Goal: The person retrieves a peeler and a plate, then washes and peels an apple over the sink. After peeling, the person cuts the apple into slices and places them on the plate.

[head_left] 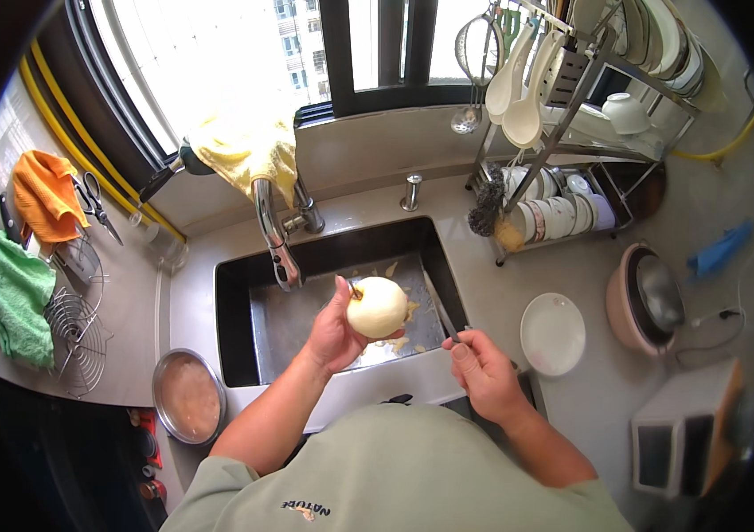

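Observation:
My left hand (334, 332) is wrapped round a peeled pear (378, 308), pale and round, with a dark hollow at its stem end. It is held up over the sink (310, 362). To the right, my right hand (483, 372) grips a knife (440, 304) by its handle. Its thin blade points away from me over the sink's right side, apart from the pear. Strips of yellowish peel (398, 344) lie on the wet sink floor, some of them hidden behind the pear and my left hand.
The tap (272, 232), draped with a yellow cloth (248, 151), reaches over the sink. A white plate (553, 334) lies to the right, near a pink basin (629, 301). A metal bowl (189, 396) stands at the left. A dish rack (563, 208) fills the back right corner.

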Available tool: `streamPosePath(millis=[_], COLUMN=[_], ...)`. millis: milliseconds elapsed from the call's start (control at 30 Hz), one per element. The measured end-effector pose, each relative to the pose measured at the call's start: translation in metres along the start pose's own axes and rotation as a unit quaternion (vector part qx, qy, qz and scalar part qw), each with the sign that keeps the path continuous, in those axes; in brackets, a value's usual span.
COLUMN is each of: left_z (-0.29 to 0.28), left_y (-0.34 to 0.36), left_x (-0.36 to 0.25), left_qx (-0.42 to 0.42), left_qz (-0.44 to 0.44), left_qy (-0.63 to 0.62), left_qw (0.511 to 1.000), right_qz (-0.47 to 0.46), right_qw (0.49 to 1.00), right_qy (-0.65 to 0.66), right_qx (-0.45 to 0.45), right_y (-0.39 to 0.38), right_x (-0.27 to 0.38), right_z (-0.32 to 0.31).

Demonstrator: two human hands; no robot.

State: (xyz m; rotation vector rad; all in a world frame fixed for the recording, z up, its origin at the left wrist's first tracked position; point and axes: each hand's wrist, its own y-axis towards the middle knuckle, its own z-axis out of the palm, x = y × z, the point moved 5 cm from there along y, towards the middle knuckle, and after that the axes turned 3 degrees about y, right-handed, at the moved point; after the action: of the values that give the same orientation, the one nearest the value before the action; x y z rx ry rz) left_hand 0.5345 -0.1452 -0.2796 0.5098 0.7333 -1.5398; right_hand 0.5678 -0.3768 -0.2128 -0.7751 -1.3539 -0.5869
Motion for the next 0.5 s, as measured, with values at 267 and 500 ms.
streamPosePath(millis=[267, 500], left_z=[-0.013, -0.003], left_y=[-0.016, -0.024], left_x=[0.013, 0.004], left_qx=[0.037, 0.016], left_qz=[0.002, 0.003], left_qy=[-0.033, -0.020], left_qw=[0.999, 1.000], right_qz=[-0.090, -0.123], right_qw=[0.979, 0.968], right_qy=[-0.183, -0.219], right_qx=[0.001, -0.024], right_y=[0.007, 0.002], right_x=[0.001, 0.000], right_z=[0.016, 0.014])
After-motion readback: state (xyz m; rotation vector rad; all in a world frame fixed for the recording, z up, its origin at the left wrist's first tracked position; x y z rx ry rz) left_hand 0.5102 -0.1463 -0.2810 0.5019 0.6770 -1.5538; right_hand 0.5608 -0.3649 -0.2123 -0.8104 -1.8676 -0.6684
